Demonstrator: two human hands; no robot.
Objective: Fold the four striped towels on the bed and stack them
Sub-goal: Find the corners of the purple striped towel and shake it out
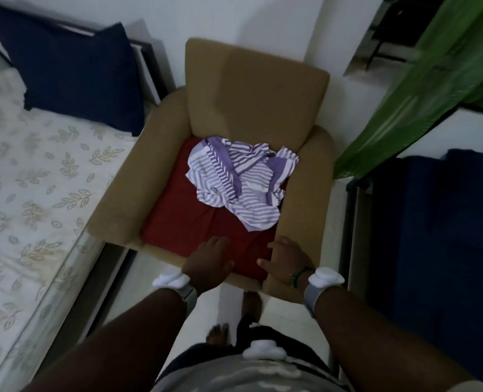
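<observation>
The purple-and-white striped towels lie crumpled in one heap, its long axis slanting from far left toward the right hand; separate towels cannot be counted. They rest on the red seat cushion of a tan armchair, just beyond both hands. The left hand and right hand hover loosely open, holding nothing.

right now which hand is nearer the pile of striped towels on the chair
Right. The right hand sits just below the striped towels; the left hand is below and further left.
</observation>
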